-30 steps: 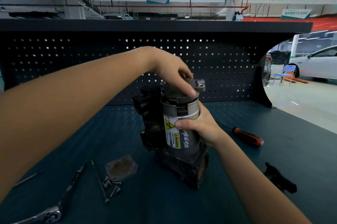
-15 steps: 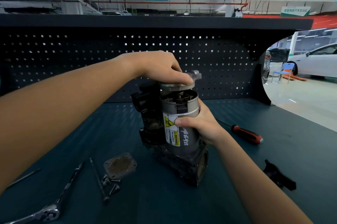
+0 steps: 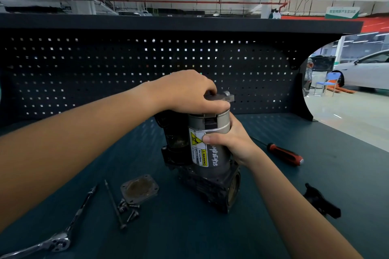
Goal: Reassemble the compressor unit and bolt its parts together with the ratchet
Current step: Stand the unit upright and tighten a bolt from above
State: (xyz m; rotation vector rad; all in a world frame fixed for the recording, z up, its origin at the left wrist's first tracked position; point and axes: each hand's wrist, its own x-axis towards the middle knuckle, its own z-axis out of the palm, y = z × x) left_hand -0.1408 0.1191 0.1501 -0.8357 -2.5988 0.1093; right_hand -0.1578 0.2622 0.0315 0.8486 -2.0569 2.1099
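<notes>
The compressor unit (image 3: 212,153) stands upright on the dark workbench (image 3: 294,206), a grey cylinder with a yellow warning label on a black housing. My right hand (image 3: 229,143) grips the cylinder's side, thumb on the label. My left hand (image 3: 189,92) lies over the metal end cap (image 3: 228,96) on top of the cylinder and holds it with curled fingers. The ratchet (image 3: 61,235) lies at the front left. Beside it are a long bolt (image 3: 114,204), several short screws (image 3: 129,210) and a square cover plate (image 3: 139,189).
A red-handled screwdriver (image 3: 284,154) lies right of the unit. A black plastic part (image 3: 322,202) sits at the front right. A pegboard wall (image 3: 126,69) closes the bench's back. The bench's right edge drops off to the workshop floor.
My left hand has brought the end cap down onto the cylinder's top, closing the gap seen earlier. My right hand has kept its grip on the cylinder.
</notes>
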